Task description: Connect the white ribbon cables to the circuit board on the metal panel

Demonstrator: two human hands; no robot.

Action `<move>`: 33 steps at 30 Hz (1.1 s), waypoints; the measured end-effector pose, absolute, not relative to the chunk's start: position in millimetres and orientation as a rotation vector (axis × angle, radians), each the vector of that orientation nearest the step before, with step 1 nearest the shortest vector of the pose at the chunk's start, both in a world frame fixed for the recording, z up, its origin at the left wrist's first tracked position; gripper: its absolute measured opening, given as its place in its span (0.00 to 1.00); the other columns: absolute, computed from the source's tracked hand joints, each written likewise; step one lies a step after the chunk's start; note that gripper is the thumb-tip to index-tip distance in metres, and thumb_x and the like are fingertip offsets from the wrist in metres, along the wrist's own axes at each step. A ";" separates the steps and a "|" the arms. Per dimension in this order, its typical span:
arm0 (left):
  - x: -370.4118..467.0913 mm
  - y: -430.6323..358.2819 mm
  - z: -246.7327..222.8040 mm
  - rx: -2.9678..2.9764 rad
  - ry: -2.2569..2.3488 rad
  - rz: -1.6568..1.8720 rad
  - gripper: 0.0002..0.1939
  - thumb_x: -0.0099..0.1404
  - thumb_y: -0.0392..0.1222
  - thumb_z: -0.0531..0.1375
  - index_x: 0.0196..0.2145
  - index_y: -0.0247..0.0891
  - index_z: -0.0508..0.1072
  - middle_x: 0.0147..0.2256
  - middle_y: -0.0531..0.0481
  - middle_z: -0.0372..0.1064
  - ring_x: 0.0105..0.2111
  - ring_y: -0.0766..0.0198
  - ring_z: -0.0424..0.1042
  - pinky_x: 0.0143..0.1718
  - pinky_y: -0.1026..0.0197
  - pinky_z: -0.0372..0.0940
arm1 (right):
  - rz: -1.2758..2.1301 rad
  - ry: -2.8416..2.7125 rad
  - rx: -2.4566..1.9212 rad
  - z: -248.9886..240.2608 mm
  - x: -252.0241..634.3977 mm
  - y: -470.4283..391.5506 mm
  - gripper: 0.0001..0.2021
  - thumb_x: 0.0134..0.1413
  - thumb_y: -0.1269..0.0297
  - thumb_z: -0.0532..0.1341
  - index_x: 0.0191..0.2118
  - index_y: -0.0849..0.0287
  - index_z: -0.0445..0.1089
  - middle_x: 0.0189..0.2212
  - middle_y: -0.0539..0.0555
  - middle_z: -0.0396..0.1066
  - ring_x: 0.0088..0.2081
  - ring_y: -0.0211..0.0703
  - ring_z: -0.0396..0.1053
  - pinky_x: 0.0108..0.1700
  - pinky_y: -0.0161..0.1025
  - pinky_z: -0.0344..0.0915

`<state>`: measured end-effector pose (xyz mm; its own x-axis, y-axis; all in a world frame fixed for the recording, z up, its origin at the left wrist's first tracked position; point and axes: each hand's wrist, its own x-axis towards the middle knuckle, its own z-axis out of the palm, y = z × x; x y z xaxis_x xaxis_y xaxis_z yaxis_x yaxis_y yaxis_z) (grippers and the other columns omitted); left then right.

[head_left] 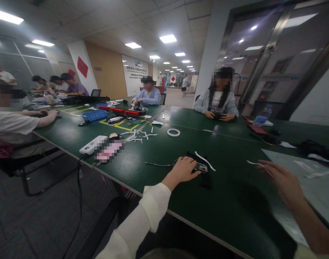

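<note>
My left hand lies over a small device with a bare circuit board, its fingers curled round the near end. From under that hand a thin cable runs left across the green table. Right behind the board lies a curved white strip, with black parts close by. Off to the right, my right hand is raised above the table and pinches a short white strip between thumb and fingers. The palm side of my left hand is hidden.
A white tape-like ring, loose white strips, a pink phone and a white power bank-like box lie further off. A blue tray stands left. A grey sheet covers the right side. Co-workers sit around the table.
</note>
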<state>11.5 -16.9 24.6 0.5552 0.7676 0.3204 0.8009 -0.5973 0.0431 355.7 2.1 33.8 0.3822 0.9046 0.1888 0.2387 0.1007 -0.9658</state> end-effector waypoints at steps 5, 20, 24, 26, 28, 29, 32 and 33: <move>40.5 -7.5 30.6 -2.527 -1.473 -0.387 0.25 0.67 0.52 0.40 0.41 0.34 0.69 0.42 0.41 0.66 0.44 0.55 0.64 0.49 0.46 0.53 | 1.046 -1.166 -1.155 55.3 253.9 -1.0 0.20 0.37 0.56 0.66 0.40 0.57 0.72 0.29 0.53 0.69 0.29 0.35 0.65 0.30 0.31 0.64; 72.6 22.6 11.4 -2.531 -1.657 -0.439 0.19 0.64 0.49 0.47 0.48 0.37 0.63 0.48 0.42 0.61 0.49 0.53 0.59 0.49 0.48 0.56 | 0.386 -2.059 -1.497 42.6 169.5 -29.9 0.17 0.55 0.59 0.52 0.48 0.57 0.65 0.26 0.51 0.70 0.27 0.40 0.68 0.29 0.36 0.64; 74.1 19.9 15.2 -2.552 -1.626 -0.433 0.16 0.65 0.46 0.45 0.44 0.38 0.66 0.46 0.43 0.63 0.47 0.56 0.61 0.47 0.51 0.57 | 0.160 -2.190 -1.625 45.2 169.9 -33.7 0.19 0.57 0.59 0.50 0.53 0.57 0.60 0.27 0.53 0.70 0.25 0.40 0.68 0.25 0.34 0.63; 73.2 17.7 16.6 -2.544 -1.607 -0.447 0.16 0.65 0.45 0.45 0.44 0.37 0.66 0.45 0.43 0.63 0.46 0.56 0.62 0.47 0.51 0.58 | 0.137 -2.238 -1.628 45.9 171.6 -35.2 0.19 0.58 0.58 0.49 0.53 0.58 0.59 0.28 0.54 0.71 0.25 0.40 0.68 0.25 0.34 0.63; 72.2 16.3 16.5 -2.545 -1.588 -0.450 0.16 0.65 0.45 0.46 0.44 0.37 0.66 0.45 0.42 0.63 0.45 0.56 0.62 0.46 0.52 0.58 | 0.165 -2.265 -1.622 47.4 178.5 -34.2 0.21 0.58 0.56 0.47 0.54 0.57 0.58 0.26 0.53 0.71 0.24 0.40 0.68 0.25 0.35 0.63; 72.0 16.1 15.9 -2.540 -1.586 -0.456 0.16 0.65 0.45 0.46 0.43 0.36 0.66 0.45 0.42 0.64 0.45 0.56 0.63 0.45 0.52 0.59 | 0.178 -2.260 -1.632 48.3 185.1 -31.9 0.21 0.59 0.55 0.46 0.55 0.56 0.57 0.26 0.52 0.70 0.24 0.40 0.68 0.26 0.35 0.64; 73.4 16.9 13.4 -2.489 -1.600 -0.519 0.19 0.67 0.47 0.42 0.42 0.36 0.67 0.43 0.43 0.65 0.43 0.57 0.64 0.44 0.52 0.59 | 0.153 -2.166 -1.726 48.2 221.6 -14.5 0.24 0.58 0.52 0.45 0.57 0.57 0.55 0.28 0.52 0.71 0.27 0.41 0.69 0.29 0.37 0.65; 74.3 17.4 12.8 -2.477 -1.605 -0.535 0.20 0.67 0.47 0.40 0.42 0.36 0.67 0.43 0.43 0.65 0.43 0.57 0.64 0.43 0.52 0.59 | 0.118 -2.123 -1.766 45.9 239.5 -5.6 0.24 0.58 0.51 0.45 0.56 0.57 0.55 0.31 0.54 0.72 0.30 0.43 0.70 0.31 0.38 0.65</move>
